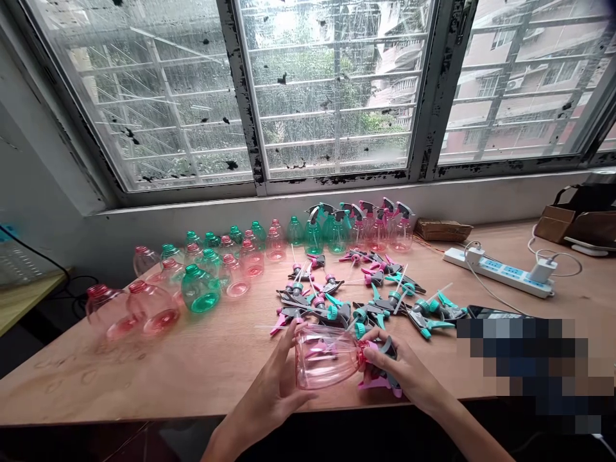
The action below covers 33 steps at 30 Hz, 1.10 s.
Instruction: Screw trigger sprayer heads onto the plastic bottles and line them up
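Note:
A clear pink spray bottle (327, 362) lies on its side in the air above the table's front edge, its neck pointing right. My left hand (276, 378) grips it around the base, fingers behind and thumb below. My right hand (397, 362) is closed at the neck on a pink and grey spray head (385, 350), which meets the bottle's mouth; the fingers partly hide the joint. Another pink trigger (382, 384) shows just below my right hand. Beyond the bottle lies a loose pile of pink, teal and grey spray heads (332, 311).
Pink and green bottles without heads, such as a green one (201, 289), stand at the left. Fitted bottles (359, 228) stand at the back under the window. A power strip (500, 273), a brown box (443, 230) and a brown bag (572, 215) are on the right.

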Each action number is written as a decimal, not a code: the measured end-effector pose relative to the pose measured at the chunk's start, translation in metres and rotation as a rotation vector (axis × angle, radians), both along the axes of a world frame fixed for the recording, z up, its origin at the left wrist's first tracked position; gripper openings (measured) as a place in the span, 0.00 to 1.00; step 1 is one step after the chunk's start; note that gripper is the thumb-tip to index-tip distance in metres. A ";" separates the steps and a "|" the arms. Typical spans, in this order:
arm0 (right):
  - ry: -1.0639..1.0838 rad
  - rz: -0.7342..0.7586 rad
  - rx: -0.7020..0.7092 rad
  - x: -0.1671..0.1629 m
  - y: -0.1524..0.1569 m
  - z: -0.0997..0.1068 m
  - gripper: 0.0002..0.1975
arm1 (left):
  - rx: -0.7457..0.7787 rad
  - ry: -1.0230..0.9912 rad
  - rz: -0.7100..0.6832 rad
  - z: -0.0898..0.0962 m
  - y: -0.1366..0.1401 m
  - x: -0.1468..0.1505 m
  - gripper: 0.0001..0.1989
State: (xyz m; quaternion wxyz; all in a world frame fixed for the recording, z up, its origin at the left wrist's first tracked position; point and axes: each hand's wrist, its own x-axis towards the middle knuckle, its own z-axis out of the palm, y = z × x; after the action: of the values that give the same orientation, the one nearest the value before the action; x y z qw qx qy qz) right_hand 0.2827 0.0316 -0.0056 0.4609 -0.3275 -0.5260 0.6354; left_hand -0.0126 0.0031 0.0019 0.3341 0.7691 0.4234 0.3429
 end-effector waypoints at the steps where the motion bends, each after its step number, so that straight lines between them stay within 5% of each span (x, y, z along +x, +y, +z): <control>1: -0.009 0.000 0.004 0.000 0.000 0.000 0.18 | -0.005 -0.001 -0.003 0.001 0.000 0.000 0.55; 12: 0.017 -0.003 -0.010 0.000 0.001 0.000 0.19 | -0.015 -0.062 -0.061 0.002 -0.001 0.002 0.43; 18: -0.005 -0.001 -0.003 -0.002 0.000 0.001 0.20 | -0.062 -0.067 -0.035 0.001 0.000 0.001 0.56; 27: -0.014 0.035 -0.034 0.001 -0.003 -0.001 0.22 | -0.027 0.020 0.004 0.003 0.002 0.000 0.49; 33: -0.022 0.027 -0.013 0.001 -0.002 -0.001 0.22 | -0.124 -0.131 -0.071 -0.003 0.002 -0.001 0.42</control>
State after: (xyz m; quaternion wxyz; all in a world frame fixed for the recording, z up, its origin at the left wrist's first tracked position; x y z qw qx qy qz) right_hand 0.2838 0.0292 -0.0063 0.4444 -0.3302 -0.5311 0.6415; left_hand -0.0138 0.0048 -0.0014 0.4200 0.7374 0.3936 0.3535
